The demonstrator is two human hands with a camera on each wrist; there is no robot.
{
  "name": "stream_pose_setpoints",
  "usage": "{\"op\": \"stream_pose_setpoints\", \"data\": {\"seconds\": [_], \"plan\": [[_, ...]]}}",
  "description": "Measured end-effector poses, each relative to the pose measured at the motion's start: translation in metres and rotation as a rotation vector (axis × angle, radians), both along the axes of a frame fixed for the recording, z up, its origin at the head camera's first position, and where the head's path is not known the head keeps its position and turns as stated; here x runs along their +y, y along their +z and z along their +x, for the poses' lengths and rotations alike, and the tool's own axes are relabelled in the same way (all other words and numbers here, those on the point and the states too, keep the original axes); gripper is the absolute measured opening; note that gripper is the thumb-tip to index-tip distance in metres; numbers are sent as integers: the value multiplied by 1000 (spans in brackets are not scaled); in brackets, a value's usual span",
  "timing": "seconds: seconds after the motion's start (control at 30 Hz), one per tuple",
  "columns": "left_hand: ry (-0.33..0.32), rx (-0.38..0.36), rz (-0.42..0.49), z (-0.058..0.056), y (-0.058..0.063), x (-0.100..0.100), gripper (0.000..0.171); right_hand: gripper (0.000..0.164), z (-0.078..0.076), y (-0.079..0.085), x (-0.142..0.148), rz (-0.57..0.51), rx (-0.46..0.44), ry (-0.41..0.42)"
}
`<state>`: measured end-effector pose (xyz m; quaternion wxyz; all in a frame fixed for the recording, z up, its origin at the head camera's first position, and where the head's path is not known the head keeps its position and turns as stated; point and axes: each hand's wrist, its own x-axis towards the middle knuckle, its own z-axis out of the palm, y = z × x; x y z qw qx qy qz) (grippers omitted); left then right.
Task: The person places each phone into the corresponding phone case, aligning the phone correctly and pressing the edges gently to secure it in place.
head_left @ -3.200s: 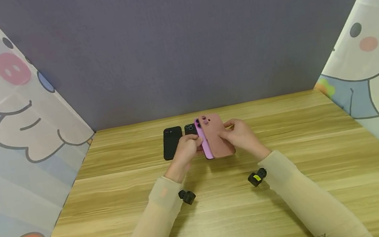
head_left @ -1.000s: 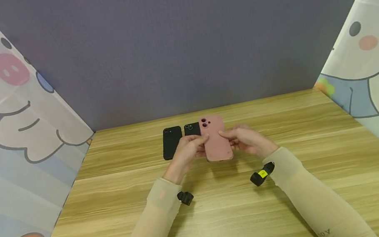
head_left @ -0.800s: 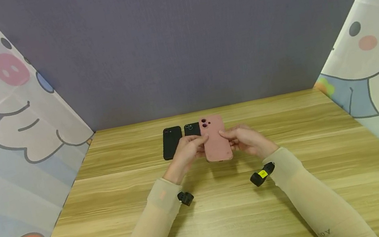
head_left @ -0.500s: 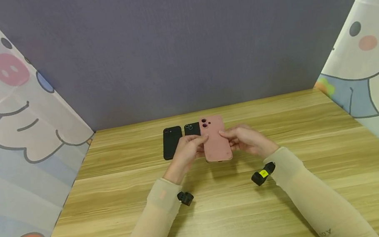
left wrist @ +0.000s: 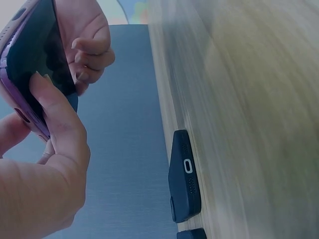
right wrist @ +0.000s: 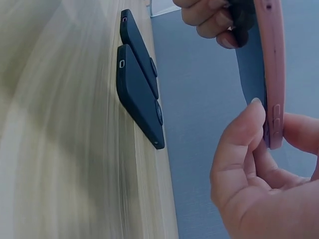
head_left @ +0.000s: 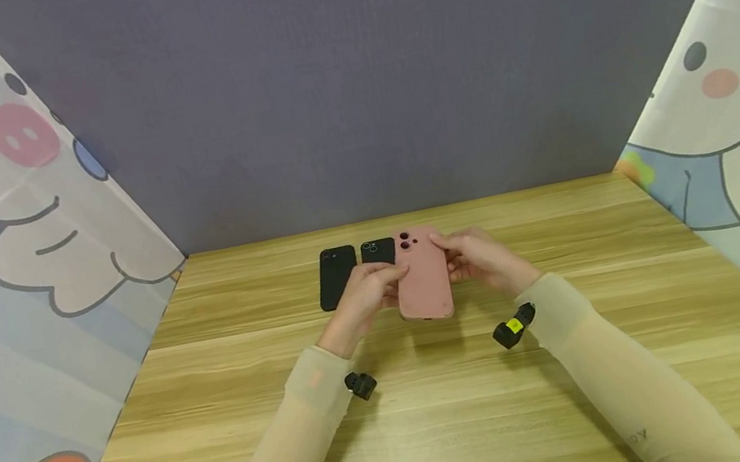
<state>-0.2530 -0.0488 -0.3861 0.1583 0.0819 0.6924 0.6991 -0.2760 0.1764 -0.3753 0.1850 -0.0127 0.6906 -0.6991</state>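
In the head view a pink phone case is held up over the table, camera holes toward the top. My left hand pinches its left edge, thumb on the back. At the upper right edge my right hand grips it, thumb near the corner. A phone sits inside the case, dark screen facing away from me; its purple frame shows along the edge in the left wrist view. From the right wrist, the case wall runs along the phone's side, and a thin purple strip shows beside it near the gripped corner.
Two black phones or cased phones lie on the wooden table: one on the left, the other partly behind my left hand. A dark grey panel stands at the table's back, with cartoon-printed cloths on both sides.
Earlier the purple phone and pink case were offset from each other; now they are together. In the last half second my right hand slid up toward the top corner, and the case tilted slightly.
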Motion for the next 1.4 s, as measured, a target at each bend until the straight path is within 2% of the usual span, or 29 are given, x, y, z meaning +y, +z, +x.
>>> {"op": "stream_pose_setpoints", "data": {"seconds": [0.23,0.77,0.93,1.1,1.4], "plan": [[-36,10,-11,0,2,0,25,39,-5,3,0,-40,14,-38],[-39,-4,-24,2,1,2,22,31,-6,-1,-1,41,43,-51],[-60,-10,-26,1,1,1,21,29,-5,-1,3,-2,12,-22],[-84,-9,-41,0,2,0,20,29,-5,-1,10,-24,-22,57],[-159,21,-77,-2,6,-2,21,28,-8,3,18,10,0,160]]}}
